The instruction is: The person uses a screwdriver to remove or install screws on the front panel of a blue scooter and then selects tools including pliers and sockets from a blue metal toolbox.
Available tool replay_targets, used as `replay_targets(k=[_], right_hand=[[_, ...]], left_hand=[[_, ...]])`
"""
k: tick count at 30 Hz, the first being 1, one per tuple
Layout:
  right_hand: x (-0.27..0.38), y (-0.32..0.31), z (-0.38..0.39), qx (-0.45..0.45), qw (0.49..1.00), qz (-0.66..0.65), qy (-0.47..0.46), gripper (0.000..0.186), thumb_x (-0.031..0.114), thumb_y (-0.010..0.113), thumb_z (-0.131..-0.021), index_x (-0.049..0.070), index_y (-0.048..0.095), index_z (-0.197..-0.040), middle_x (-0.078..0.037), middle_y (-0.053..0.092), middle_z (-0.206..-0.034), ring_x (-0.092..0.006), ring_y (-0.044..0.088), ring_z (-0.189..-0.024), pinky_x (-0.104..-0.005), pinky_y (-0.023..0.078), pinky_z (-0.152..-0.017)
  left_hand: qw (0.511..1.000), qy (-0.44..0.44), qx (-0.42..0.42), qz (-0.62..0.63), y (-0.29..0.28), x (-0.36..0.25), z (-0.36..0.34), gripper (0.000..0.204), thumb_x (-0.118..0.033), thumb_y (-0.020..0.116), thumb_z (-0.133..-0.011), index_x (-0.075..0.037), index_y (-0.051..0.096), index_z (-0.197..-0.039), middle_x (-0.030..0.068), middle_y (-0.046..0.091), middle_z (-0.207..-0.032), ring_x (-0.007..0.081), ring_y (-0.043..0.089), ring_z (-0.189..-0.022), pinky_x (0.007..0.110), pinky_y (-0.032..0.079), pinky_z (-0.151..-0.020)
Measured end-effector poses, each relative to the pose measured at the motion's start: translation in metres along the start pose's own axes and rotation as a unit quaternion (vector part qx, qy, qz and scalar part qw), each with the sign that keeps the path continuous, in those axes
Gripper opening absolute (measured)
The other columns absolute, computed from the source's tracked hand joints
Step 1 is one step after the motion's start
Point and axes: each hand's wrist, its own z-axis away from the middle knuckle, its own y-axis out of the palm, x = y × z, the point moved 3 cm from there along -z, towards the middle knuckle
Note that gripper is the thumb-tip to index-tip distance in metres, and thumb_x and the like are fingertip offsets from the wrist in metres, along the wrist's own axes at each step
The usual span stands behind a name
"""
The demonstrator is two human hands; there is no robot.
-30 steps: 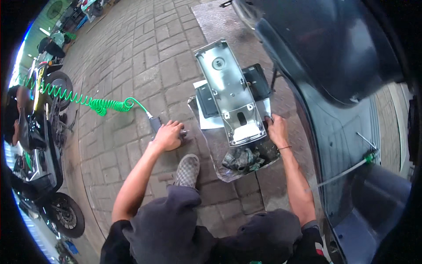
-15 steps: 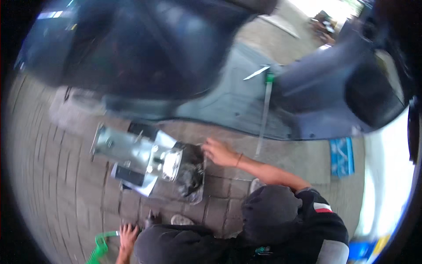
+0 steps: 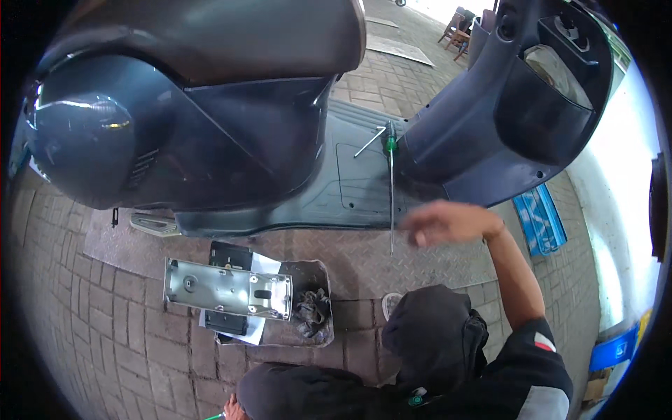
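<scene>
My right hand (image 3: 451, 222) is raised over the near edge of the scooter's grey footboard (image 3: 364, 189), fingers loosely stretched and slightly blurred, holding nothing I can see. Just left of it, a long screwdriver (image 3: 391, 143) with a green handle lies on the footboard, its shaft sticking out past the edge. Next to the handle lies an L-shaped hex key (image 3: 369, 142). At the bottom edge my left hand (image 3: 236, 408) shows only in part beside my knee. A bit of green hose (image 3: 213, 417) runs to it; the air tool in its grip is hidden now.
A silver metal housing (image 3: 227, 288) rests across black parts and white paper on a tray (image 3: 327, 336), with a dark rag (image 3: 312, 311) beside it. A blue toolbox (image 3: 540, 220) stands right, by the white wall. The scooter's dark body (image 3: 231, 140) fills the far left.
My right hand has left the rag end of the tray and moved right, toward the screwdriver. The view has shifted, leaving my left hand and its green hose mostly out of sight.
</scene>
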Motion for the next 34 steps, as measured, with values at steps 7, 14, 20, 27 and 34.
replay_targets(k=[7,14,20,27,34], right_hand=[[-0.090,-0.112,-0.145,-0.393,0.909,-0.027,0.138,0.039,0.021,0.066,-0.099,-0.007,0.061,-0.125,-0.020,0.073,-0.085,-0.0245,0.076,-0.072,-0.0357,0.062,-0.065],[-0.135,-0.100,-0.203,-0.537,0.805,0.086,0.236,0.050,0.028,0.074,-0.086,-0.001,0.058,-0.124,-0.029,0.070,-0.106,-0.0484,0.068,-0.106,-0.0540,0.055,-0.091],[-0.064,-0.097,-0.150,-0.633,0.747,-0.190,-0.076,0.029,0.009,0.071,-0.091,-0.001,0.063,-0.116,-0.015,0.073,-0.090,-0.0257,0.069,-0.075,-0.0388,0.054,-0.066],[0.005,-0.127,-0.037,-0.704,0.651,-0.161,-0.234,0.013,0.010,0.069,-0.098,-0.001,0.070,-0.107,-0.003,0.069,-0.083,-0.0044,0.057,-0.068,-0.0228,0.046,-0.060],[-0.007,-0.195,-0.021,-0.705,0.569,-0.271,-0.324,0.026,0.024,0.070,-0.101,0.004,0.067,-0.118,-0.001,0.070,-0.092,-0.0068,0.060,-0.075,-0.0221,0.047,-0.066]], left_hand=[[1.000,-0.020,0.000,-0.018,-0.060,-0.027,-0.042,0.024,-0.027,0.065,-0.093,-0.009,0.075,-0.105,0.0175,0.067,-0.121,0.0376,0.064,-0.114,0.052,0.054,-0.091],[0.921,-0.028,-0.376,-0.100,-0.270,-0.089,-0.044,0.030,-0.032,0.059,-0.106,-0.008,0.069,-0.119,0.0137,0.067,-0.111,0.0307,0.061,-0.113,0.050,0.048,-0.097],[0.818,0.004,-0.572,0.056,-0.512,-0.184,-0.098,0.031,-0.002,0.072,-0.076,-0.004,0.066,-0.106,0.0157,0.063,-0.099,0.0373,0.061,-0.096,0.052,0.046,-0.093],[0.739,0.281,-0.586,0.177,-0.749,-0.402,-0.253,0.033,-0.016,0.072,-0.094,0.005,0.065,-0.118,0.0178,0.071,-0.105,0.0240,0.069,-0.094,0.036,0.053,-0.079],[0.732,0.333,-0.468,0.367,-0.846,-0.508,-0.325,0.036,-0.021,0.069,-0.098,0.007,0.069,-0.121,0.0198,0.076,-0.098,0.0231,0.072,-0.089,0.036,0.055,-0.083]])
